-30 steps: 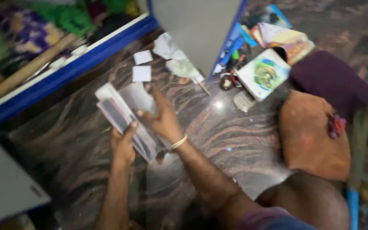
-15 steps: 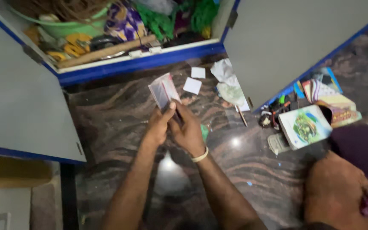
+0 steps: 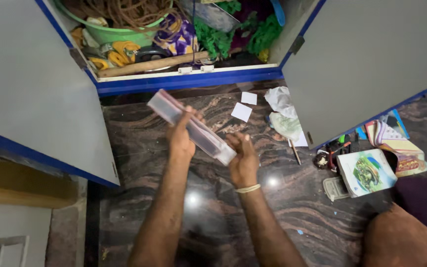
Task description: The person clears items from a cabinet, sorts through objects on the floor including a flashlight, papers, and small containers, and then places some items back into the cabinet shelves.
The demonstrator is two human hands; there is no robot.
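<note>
both hands, left hand [image 3: 181, 138] and right hand [image 3: 243, 160], are gripping a clear packet [image 3: 192, 127] at centre frame, fingers closed around it.

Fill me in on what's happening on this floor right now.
A person sits before an open cabinet and holds a long clear plastic packet in both hands over the dark stone floor. The left hand grips its middle and the right hand its lower end. Two white paper squares and crumpled bags lie nearby; books lie to the right.
</note>
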